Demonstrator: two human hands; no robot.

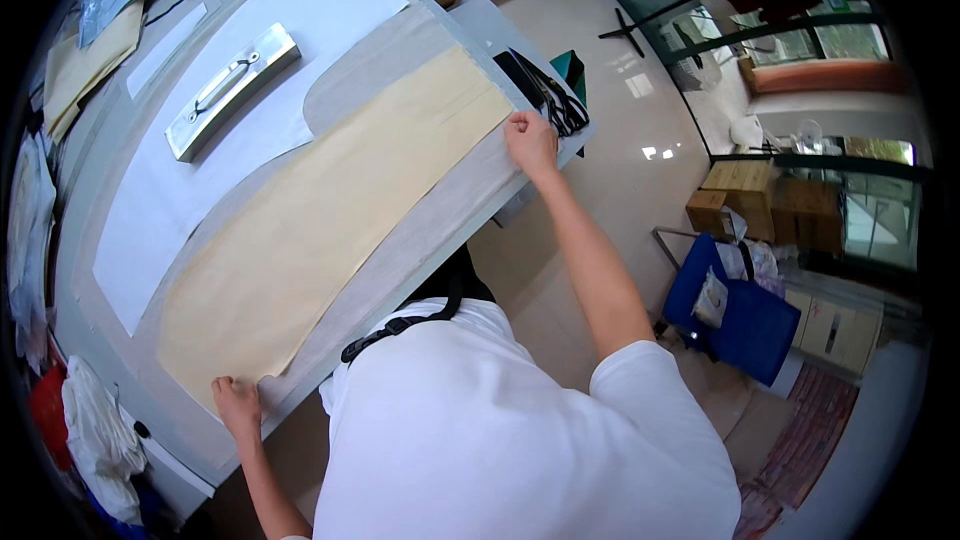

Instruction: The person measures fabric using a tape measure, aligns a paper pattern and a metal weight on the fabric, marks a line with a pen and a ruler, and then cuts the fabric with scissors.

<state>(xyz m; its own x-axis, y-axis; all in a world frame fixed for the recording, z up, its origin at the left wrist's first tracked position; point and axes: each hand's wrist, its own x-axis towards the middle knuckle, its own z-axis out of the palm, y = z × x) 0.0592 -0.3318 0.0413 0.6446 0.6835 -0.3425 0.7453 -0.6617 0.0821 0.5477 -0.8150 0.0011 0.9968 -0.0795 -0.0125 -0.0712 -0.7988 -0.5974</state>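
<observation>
A long cream panel, cloth or paper, lies flat across the grey fabric on the table, its near edge curved. At the panel's near-left corner, my left hand pinches the edge with curled fingers. My right hand grips the opposite corner at the right, close to the table edge. Beyond the panel lies a white pattern-shaped sheet. Resting on that sheet is a metal block weight with a handle on top.
Black-handled shears sit on a side surface by my right hand. A narrow white strip and folded cream material lie at the far left. White cloth hangs near the left corner. A blue chair stands to the right.
</observation>
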